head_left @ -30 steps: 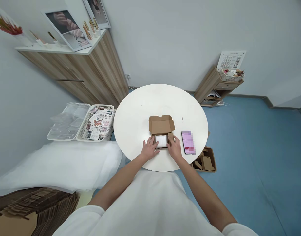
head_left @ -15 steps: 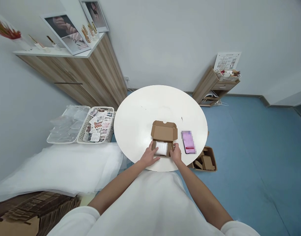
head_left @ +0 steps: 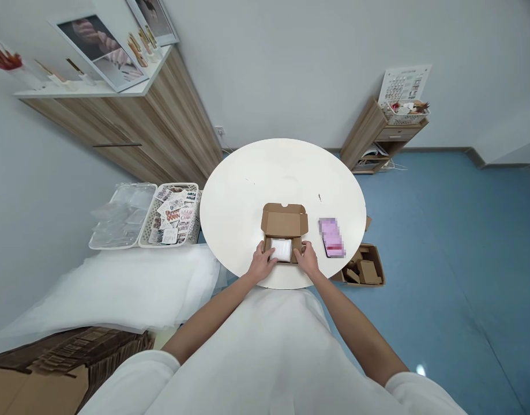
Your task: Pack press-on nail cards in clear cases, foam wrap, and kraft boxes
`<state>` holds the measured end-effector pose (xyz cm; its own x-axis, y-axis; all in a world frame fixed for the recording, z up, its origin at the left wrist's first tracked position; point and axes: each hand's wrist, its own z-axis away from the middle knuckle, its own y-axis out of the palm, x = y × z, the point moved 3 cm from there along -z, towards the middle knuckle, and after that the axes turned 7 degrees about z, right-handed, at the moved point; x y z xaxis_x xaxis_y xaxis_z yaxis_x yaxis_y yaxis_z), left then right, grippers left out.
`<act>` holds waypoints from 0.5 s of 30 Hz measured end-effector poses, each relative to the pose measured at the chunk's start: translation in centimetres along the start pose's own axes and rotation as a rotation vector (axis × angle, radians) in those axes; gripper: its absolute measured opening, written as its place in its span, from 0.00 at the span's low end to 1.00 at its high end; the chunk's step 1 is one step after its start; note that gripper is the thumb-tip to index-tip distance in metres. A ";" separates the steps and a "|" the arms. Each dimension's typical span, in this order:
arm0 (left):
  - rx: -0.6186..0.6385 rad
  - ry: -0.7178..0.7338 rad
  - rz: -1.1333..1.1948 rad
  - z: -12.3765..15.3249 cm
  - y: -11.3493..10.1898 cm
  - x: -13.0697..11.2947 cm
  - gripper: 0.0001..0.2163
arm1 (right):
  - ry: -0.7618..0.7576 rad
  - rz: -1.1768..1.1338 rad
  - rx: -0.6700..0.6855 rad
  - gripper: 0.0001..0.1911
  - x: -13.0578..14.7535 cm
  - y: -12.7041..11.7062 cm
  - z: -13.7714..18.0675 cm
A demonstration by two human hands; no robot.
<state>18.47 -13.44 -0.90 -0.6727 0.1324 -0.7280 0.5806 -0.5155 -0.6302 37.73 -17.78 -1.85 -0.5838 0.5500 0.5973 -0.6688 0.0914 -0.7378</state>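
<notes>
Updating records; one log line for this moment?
cardboard box: open; left hand: at left side; right hand: at right side; inside: white packet

A single head-worn camera looks forward and steeply down past the wearer's white shirt [head_left: 265,357], nearest the lens, to the left hand [head_left: 260,265] and right hand [head_left: 308,259] at mid-frame. Its wide view shows the whole round table [head_left: 282,173] from above, with a wooden cabinet [head_left: 182,127] at upper left, the pale wall [head_left: 290,69] beyond and blue floor [head_left: 442,242] at right.
</notes>
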 end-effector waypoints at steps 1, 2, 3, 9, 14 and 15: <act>0.006 -0.009 -0.001 -0.1 -0.1 0.0 0.20 | -0.003 -0.012 0.008 0.20 0.0 -0.2 0.0; 0.013 -0.014 -0.003 -0.1 -0.1 0.0 0.19 | -0.007 -0.024 0.019 0.19 0.0 -0.4 -0.1; 0.019 -0.016 -0.007 -0.2 -0.2 0.0 0.19 | -0.012 -0.034 0.032 0.18 0.1 -0.7 -0.2; -0.012 -0.017 -0.036 -0.6 0.1 -0.4 0.20 | -0.040 0.041 0.096 0.16 0.2 -1.9 -1.6; -0.023 -0.074 -0.026 -0.8 0.5 -0.9 0.19 | -0.003 -0.005 0.034 0.26 0.7 -3.0 -3.7; -0.019 -0.081 -0.020 -0.8 0.5 -1.0 0.19 | 0.022 -0.076 0.036 0.27 0.9 -3.3 -4.3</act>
<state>19.78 -13.19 -0.71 -0.7184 0.0730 -0.6918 0.5750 -0.4975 -0.6496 41.39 -14.07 -0.27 -0.5209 0.5603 0.6440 -0.7271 0.1041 -0.6786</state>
